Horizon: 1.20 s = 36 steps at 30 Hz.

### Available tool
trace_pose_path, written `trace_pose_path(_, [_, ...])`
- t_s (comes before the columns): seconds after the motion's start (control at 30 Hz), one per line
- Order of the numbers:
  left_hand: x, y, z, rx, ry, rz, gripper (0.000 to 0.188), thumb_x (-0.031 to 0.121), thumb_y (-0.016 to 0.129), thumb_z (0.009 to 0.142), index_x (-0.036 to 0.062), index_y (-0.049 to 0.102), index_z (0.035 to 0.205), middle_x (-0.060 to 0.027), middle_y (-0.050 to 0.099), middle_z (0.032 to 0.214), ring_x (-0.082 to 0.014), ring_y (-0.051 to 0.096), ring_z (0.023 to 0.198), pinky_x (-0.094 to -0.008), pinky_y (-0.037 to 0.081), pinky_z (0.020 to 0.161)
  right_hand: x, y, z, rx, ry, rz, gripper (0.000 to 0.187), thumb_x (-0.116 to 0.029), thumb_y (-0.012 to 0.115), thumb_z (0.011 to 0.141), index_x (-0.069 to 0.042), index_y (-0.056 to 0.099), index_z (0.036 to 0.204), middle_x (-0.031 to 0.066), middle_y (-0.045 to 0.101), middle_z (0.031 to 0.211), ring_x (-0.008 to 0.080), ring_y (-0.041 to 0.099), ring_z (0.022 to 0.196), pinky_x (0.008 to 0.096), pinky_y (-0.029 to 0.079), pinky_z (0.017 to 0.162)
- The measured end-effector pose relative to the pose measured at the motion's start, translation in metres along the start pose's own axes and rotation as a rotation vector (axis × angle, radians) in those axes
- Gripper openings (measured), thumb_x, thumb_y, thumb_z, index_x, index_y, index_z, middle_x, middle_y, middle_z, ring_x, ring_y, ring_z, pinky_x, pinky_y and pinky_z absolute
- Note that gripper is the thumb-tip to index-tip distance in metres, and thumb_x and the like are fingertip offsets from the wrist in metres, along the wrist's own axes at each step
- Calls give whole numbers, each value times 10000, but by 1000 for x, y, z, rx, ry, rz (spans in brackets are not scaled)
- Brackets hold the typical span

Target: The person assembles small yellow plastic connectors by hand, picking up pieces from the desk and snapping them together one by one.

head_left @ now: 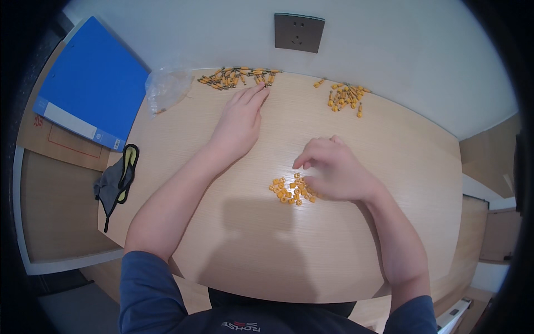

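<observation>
My left hand [242, 119] reaches to the far edge of the table. Its fingers are stretched out, with the tips at a pile of slim orange-yellow rods with dark metal ends [222, 79]; no rod shows in its grasp. Over a loose heap of small orange-yellow ring-shaped pieces [289, 192] hovers my right hand [339, 170], its fingers curled and thumb and forefinger apart. It hides the heap's right side. A second pile, of rods with a ring-shaped piece on one end [346, 97], lies at the far right, near neither hand.
A crumpled clear plastic bag [167, 89] lies left of the rods. Along the left edge are a blue binder [92, 83] and a grey cloth item with black and yellow-green trim [118, 178]. The wall with a dark socket plate [299, 32] borders the table's [250, 234] far side.
</observation>
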<state>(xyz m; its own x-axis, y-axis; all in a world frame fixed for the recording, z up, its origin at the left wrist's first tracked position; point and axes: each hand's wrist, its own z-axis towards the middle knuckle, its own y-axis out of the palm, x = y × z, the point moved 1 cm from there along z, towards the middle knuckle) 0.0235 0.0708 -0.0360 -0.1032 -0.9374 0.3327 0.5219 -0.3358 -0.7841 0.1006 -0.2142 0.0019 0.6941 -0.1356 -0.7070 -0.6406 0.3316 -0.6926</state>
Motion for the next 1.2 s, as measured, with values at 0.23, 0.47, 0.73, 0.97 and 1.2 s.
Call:
trace_pose_path(0.23, [21, -14, 3, 9, -113, -285, 325, -81, 652, 1055, 3, 706, 1364, -204, 740, 1324, -415, 709, 1226, -491, 568, 1070, -5, 7, 1, 22, 12, -48, 197, -275, 852, 957, -152, 798, 1101, -15, 669, 943, 162, 646, 930, 368, 384, 946])
trace_pose_path(0.47, [22, -19, 6, 134, -11, -171, 372, -99, 667, 1034, 21, 734, 1380, -184, 781, 1200, -389, 724, 1137, -486, 582, 988, -9, 8, 1, 39, -11, -56, 165, -244, 860, 950, -151, 791, 1069, -14, 672, 935, 171, 647, 939, 370, 395, 944])
trace_pose_path(0.73, [24, -16, 3, -18, -41, -245, 234, -24, 735, 1031, 24, 806, 1249, -146, 809, 1113, -349, 743, 1083, -453, 588, 948, -9, 9, 1, 36, -26, -25, 103, -201, 851, 955, -151, 776, 1004, -8, 683, 941, 188, 645, 942, 375, 408, 947])
trace_pose_path(0.97, [28, -19, 2, -21, 35, -94, 179, 22, 783, 1012, 32, 810, 1189, -134, 791, 1044, -338, 743, 1016, -445, 590, 908, -6, 9, 1, 36, -27, -14, 109, -208, 856, 959, -153, 766, 988, -8, 685, 941, 188, 634, 918, 371, 401, 944])
trace_pose_path(1.2, [56, -16, -1, -113, -518, -978, 208, -26, 765, 1077, -6, 769, 1284, -96, 766, 1205, -149, 754, 1076, -325, 631, 940, -8, 10, 0, 80, 89, 57, 115, -203, 850, 1006, -136, 757, 990, -26, 674, 864, 139, 618, 894, 352, 435, 916])
